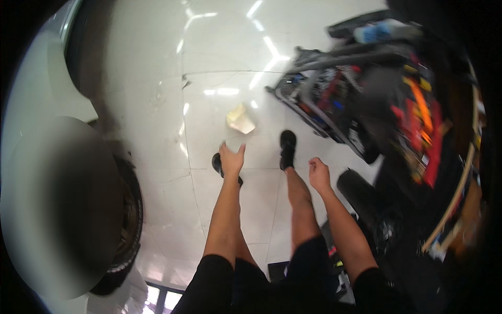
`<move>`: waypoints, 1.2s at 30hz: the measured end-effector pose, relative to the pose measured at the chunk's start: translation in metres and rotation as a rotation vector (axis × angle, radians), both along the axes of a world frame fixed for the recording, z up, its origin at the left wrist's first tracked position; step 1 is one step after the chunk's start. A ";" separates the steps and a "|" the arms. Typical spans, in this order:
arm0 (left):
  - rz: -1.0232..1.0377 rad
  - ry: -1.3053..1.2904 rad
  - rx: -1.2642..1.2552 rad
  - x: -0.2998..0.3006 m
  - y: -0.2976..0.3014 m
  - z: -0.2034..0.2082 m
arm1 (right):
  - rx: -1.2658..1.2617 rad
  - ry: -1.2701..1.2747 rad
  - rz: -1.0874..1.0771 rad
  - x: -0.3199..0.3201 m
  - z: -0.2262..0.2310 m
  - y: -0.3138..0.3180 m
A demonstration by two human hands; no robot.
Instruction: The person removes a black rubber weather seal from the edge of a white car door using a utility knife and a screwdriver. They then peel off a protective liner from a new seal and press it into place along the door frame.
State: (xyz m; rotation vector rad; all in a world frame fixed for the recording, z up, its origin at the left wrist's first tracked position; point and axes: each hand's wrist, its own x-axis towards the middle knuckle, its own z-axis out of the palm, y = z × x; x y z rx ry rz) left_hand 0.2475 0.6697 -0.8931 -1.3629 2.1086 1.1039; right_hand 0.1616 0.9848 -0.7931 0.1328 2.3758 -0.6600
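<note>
My left hand reaches forward over my left shoe, thumb and fingers apart, holding nothing. Just ahead of it is a crumpled pale yellow and white piece of cloth or paper, clear of the fingertips. Whether that piece lies on the floor or is in the air, I cannot tell. To the right, my right hand hangs with its fingers curled in, and nothing shows in it.
A car wheel and pale body panel stand on the left. On the right, a dark tool cart carries various tools, with orange and red items beyond. A bottle lies at its far end. Glossy tiles cover the floor.
</note>
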 end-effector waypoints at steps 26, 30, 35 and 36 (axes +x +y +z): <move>-0.652 0.897 -0.101 -0.124 0.169 0.466 | -0.738 0.089 -0.277 0.026 0.240 -0.006; -0.756 0.811 -0.180 -0.106 0.188 0.442 | -0.403 -0.267 -0.313 0.041 0.246 0.056; -0.851 0.562 -0.361 -0.072 0.162 0.366 | -0.517 -0.280 -0.368 0.017 0.336 0.098; -0.829 0.520 -0.378 -0.070 0.152 0.359 | -0.511 -0.251 -0.366 0.013 0.350 0.104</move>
